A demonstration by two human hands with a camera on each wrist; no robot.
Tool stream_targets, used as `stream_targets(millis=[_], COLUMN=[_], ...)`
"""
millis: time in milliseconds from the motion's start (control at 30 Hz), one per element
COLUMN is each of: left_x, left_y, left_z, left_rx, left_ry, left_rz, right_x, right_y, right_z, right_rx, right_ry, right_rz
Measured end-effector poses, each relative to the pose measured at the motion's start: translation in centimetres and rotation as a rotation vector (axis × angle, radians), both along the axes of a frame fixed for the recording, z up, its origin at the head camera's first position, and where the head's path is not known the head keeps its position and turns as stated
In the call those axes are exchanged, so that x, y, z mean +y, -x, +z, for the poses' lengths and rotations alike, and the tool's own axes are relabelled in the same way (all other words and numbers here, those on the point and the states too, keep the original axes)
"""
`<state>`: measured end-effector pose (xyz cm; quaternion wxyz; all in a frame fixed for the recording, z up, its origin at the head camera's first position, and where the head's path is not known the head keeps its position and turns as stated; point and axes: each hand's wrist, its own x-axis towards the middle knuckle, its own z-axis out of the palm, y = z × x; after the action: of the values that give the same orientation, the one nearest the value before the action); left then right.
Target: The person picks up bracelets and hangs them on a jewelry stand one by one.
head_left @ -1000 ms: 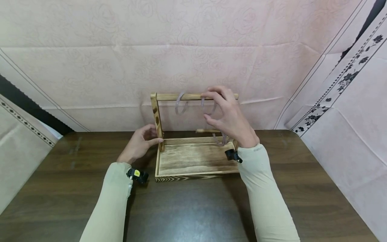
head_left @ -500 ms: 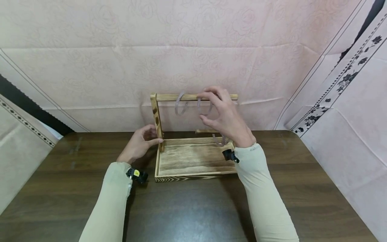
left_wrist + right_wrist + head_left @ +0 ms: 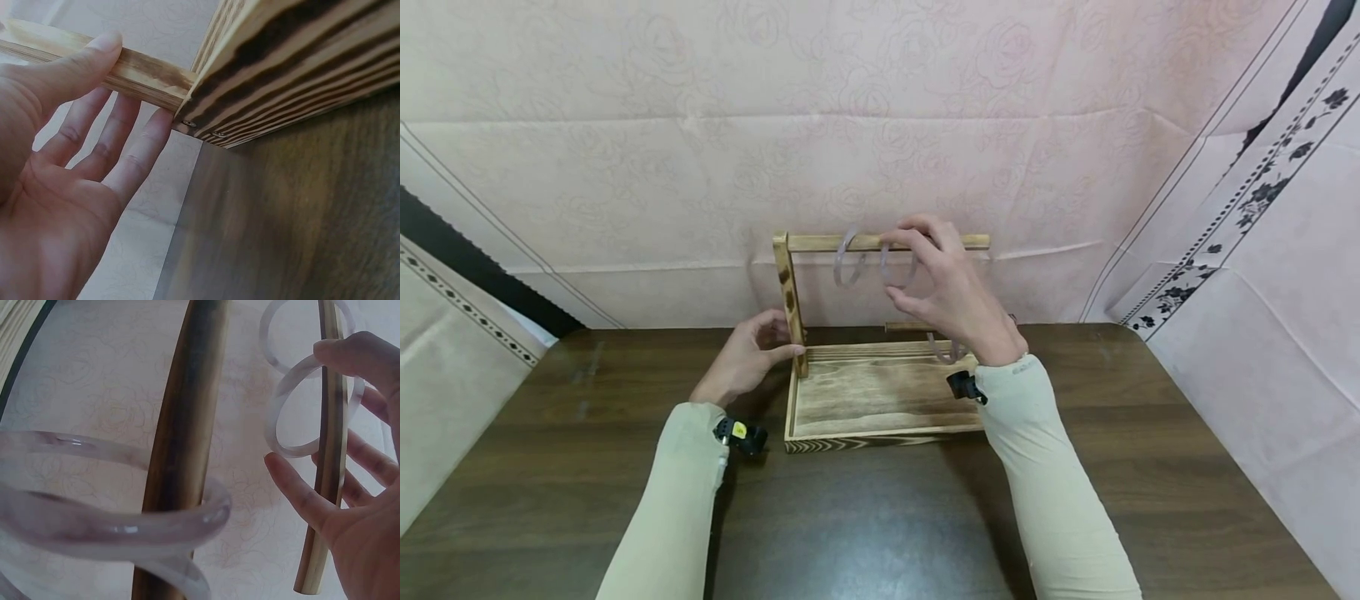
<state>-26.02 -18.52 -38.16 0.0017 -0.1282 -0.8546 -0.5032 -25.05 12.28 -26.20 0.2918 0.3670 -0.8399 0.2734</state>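
In the head view my left hand [image 3: 741, 360] grips the left upright post [image 3: 791, 296] of a wooden rack, above its tray base [image 3: 865, 396]. The left wrist view shows the thumb on one face of the post [image 3: 147, 72] and fingers against the opposite side. My right hand [image 3: 951, 292] pinches a pale translucent bangle [image 3: 885, 268] that hangs round the upper bar [image 3: 812, 242]. Thumb and finger touch the bangle [image 3: 273, 419] in the right wrist view. Another bangle [image 3: 840, 265] hangs just to its left on that bar.
More bangles [image 3: 951, 355] hang on a lower, nearer bar [image 3: 904, 327], partly hidden behind my right wrist. In the right wrist view this bar [image 3: 181, 425] passes close to the camera. The rack stands on a dark wooden table [image 3: 865, 517] before a patterned cloth [image 3: 700, 183].
My right hand has moved left along the upper bar with the bangle, closer to the other bangle hanging there. My left hand has stayed on the post.
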Motion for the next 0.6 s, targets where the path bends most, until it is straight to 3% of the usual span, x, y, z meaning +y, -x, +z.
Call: stream_targets(millis=[600], left_x=[0.04], left_y=[-0.22], left_z=[0.11], left_rx=[-0.001], left_ry=[-0.005], left_rz=[-0.009], right_x=[-0.70], right_y=[0.18], right_z=[0.23], right_rx=[0.000], right_ry=[-0.010], right_rz=[0.005])
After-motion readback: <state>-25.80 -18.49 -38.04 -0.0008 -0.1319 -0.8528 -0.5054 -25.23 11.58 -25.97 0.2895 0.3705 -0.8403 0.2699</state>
